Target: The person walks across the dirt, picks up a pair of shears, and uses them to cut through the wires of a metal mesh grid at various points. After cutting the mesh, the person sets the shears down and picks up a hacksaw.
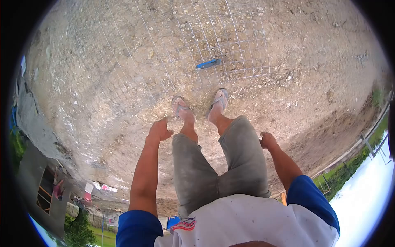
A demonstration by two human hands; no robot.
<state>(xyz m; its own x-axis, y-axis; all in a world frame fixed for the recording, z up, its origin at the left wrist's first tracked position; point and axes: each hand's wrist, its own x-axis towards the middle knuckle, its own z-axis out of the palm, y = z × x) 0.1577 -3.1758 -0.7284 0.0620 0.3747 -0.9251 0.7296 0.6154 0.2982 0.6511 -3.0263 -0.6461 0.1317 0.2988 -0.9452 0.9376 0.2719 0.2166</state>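
My left hand (159, 131) hangs beside my left knee, thumb apart from the loosely bent fingers, with nothing seen in it. On the other side, my right hand (268, 140) is next to my right knee; its fingers curve loosely and no object shows in them. Neither hand touches anything I can make out. Ahead of my sandalled feet (218, 101), a blue tool with a dark grey end (207, 64) lies on a wire mesh (242, 53); its exact kind is too small to tell. The mesh lies flat on stony ground.
Gravelly soil (312, 82) spreads around my feet. A grey concrete wall with an opening (33, 177) stands at the lower left, near some red and white items (88, 189). A low edging (349, 154) with grass beyond runs along the right.
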